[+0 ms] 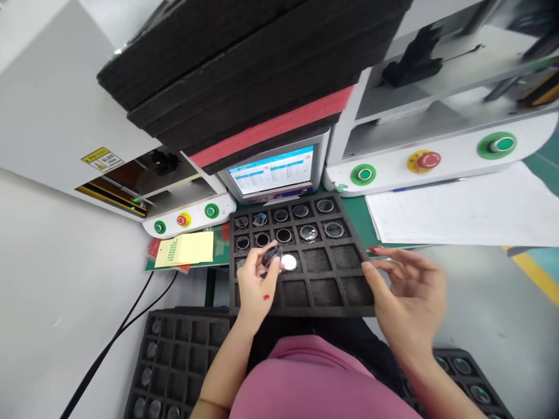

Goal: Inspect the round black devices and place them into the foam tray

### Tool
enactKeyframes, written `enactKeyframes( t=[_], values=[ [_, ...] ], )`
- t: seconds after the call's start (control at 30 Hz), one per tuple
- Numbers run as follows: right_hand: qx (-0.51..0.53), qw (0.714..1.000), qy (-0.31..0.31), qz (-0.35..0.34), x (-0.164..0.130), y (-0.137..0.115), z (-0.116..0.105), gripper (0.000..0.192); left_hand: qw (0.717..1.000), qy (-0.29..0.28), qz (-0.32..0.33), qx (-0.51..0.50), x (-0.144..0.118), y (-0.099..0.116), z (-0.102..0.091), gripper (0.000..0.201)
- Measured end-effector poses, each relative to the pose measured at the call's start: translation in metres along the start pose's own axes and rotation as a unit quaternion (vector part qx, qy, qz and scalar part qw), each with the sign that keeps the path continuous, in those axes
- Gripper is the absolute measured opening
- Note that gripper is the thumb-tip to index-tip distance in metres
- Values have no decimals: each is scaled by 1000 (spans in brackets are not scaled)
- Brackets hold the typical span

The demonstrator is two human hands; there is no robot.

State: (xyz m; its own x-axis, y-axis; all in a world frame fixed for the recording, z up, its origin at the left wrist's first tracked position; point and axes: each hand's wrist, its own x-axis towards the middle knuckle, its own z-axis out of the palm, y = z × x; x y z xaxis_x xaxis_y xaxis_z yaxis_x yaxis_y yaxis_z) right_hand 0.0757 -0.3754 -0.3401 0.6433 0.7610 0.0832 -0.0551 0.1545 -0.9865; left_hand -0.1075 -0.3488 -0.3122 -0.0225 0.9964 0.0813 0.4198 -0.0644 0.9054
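Observation:
My left hand pinches a dark round glass-faced disc over the black foam tray. Just beside its fingertips, a bright white round disc lies in one compartment. Several dark round discs with shiny rims, such as this one, fill the tray's two far rows. At the tray's right edge is my right hand, thumb and index finger close together. A thin silvery thing with a red spot near its tip shows by those fingers; its kind is unclear. Part of the tray's left side is hidden behind my left hand.
Behind the tray stands a monitor under stacked black foam trays. Machines with green and red buttons flank it. Papers lie right, a yellow note pad left. More disc trays sit lower down.

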Motion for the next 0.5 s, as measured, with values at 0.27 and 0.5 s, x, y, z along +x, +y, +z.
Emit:
enactKeyframes(
  t=[0.27,0.5],
  values=[
    [28,997,2,67,0,8,-22,41,909,-128,179,354,20,-51,64,16],
    [46,986,12,159,2,3,-27,49,858,-210,214,418,26,-52,76,16]
  ],
)
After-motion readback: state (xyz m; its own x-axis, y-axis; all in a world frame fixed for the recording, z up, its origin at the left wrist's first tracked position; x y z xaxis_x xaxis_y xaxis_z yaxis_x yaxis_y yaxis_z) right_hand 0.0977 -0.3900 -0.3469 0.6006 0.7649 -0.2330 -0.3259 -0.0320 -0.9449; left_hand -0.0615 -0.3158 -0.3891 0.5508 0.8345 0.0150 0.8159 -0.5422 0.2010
